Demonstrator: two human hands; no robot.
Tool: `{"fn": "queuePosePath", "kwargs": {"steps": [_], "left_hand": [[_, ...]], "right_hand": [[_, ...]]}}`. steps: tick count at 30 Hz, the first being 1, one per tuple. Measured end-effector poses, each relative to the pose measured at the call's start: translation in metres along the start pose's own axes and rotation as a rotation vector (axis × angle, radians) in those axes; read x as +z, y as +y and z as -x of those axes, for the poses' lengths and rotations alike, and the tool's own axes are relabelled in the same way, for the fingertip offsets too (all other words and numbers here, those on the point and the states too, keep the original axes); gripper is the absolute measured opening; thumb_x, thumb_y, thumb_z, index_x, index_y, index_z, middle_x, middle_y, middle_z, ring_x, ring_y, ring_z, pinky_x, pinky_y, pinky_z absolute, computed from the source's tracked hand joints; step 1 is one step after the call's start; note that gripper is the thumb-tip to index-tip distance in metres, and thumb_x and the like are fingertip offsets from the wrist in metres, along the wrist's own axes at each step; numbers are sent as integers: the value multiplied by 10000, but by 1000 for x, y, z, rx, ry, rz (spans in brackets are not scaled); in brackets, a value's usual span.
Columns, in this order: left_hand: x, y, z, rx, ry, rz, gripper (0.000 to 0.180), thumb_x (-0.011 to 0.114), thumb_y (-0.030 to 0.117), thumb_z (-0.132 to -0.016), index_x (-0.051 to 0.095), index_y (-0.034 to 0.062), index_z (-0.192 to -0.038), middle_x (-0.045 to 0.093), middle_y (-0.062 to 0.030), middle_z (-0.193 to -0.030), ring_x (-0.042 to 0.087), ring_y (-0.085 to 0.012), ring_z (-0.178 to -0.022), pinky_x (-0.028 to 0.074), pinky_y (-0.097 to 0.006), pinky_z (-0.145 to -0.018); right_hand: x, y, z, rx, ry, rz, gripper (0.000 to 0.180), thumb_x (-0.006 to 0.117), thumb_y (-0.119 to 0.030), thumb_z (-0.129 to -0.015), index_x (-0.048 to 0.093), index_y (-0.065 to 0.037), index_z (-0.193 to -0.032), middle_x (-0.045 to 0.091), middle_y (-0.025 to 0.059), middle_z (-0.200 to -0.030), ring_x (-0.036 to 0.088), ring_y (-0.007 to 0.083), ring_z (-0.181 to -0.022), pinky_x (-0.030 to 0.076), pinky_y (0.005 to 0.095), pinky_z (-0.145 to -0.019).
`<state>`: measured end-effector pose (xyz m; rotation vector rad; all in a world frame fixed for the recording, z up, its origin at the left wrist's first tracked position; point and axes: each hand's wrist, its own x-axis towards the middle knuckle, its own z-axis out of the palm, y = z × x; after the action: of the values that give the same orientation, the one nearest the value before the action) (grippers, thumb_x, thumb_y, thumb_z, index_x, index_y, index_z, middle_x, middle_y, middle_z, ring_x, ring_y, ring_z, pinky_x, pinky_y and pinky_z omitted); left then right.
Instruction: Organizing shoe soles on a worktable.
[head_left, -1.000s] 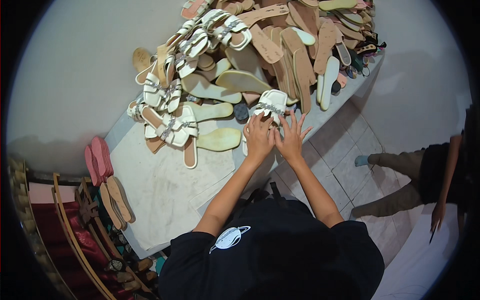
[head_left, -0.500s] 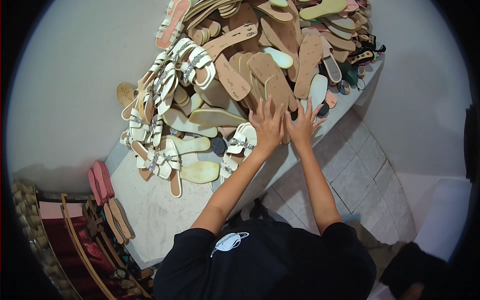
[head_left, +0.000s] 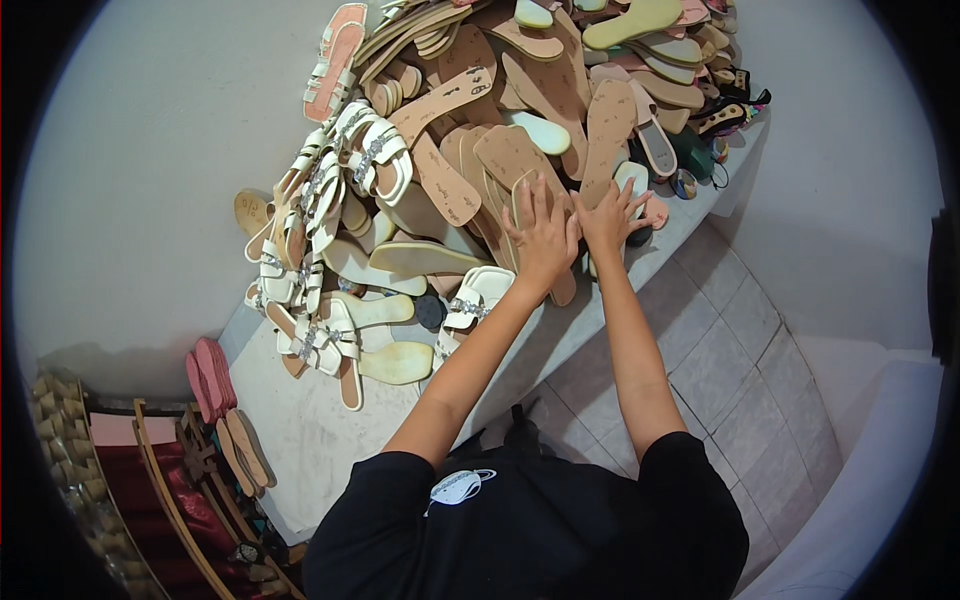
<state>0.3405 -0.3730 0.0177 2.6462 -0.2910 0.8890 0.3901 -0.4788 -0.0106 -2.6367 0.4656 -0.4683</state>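
At the far left, pink soles [head_left: 209, 380] and a pair of tan insoles [head_left: 243, 455] sit by the edge of the surface [head_left: 300, 430]. Next come white sandals [head_left: 325, 335] with jewelled straps, heaped well apart from either hand, and then a cream sole [head_left: 397, 362] lying nearly crosswise. A white slipper [head_left: 480, 288] with a decorated strap lies just beside the left forearm, partly behind it.

The left hand [head_left: 547, 240] lies palm down over a stack of tan soles, its fingers loosely spread and gripping nothing that shows. The top sole [head_left: 512, 155] reaches out beyond those fingertips; its long axis slants from upper left to lower right, so its far end lies ahead and slightly left of the left hand, the nearer of the two.

The right hand [head_left: 602, 222] is just beside it, also spread and unclenched. A long brown sole [head_left: 608, 125] extends away from its fingers, its axis almost straight ahead and leaning a little right. A pale sole [head_left: 633, 174] lies close on the right hand's outer side. From above, it is hard to tell whether the fingertips press down or merely rest.
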Motion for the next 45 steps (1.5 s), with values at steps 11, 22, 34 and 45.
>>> {"fn": "queuePosePath", "kwargs": {"steps": [11,22,34,45], "left_hand": [[-23,3,-1,-5,10,8,315,510,287,-821,614,83,-1039,309,-95,-1375,144,-298,-1309,66,-542,-965],[-115,-15,70,-239,-80,179,217,492,241,-859,618,64,-873,469,-84,-1236,260,-321,-1253,91,-521,-949],[-206,-103,158,-586,91,223,236,470,251,-879,629,82,-839,508,-55,-1195,294,-282,-1250,87,-466,-969],[-284,-169,262,-652,176,197,212,491,213,-844,625,53,-809,517,-80,-1176,322,-284,-1228,108,-460,-960]], "right_hand": [[-16,7,33,59,215,-329,755,683,-506,-644,440,-22,-1170,226,154,-1392,19,448,-1308,-13,724,-909],[-63,-24,188,-352,89,-545,687,710,-319,-658,396,-22,-1192,208,164,-1410,-4,464,-1311,-82,670,-943],[-64,-66,260,-1445,-136,-489,547,497,-464,-798,456,-210,-1281,317,-58,-1401,15,359,-1344,-137,689,-926],[-57,-162,295,-1179,-438,-578,500,416,-373,-858,396,-181,-1319,353,-17,-1384,113,370,-1332,-144,657,-945]]}}
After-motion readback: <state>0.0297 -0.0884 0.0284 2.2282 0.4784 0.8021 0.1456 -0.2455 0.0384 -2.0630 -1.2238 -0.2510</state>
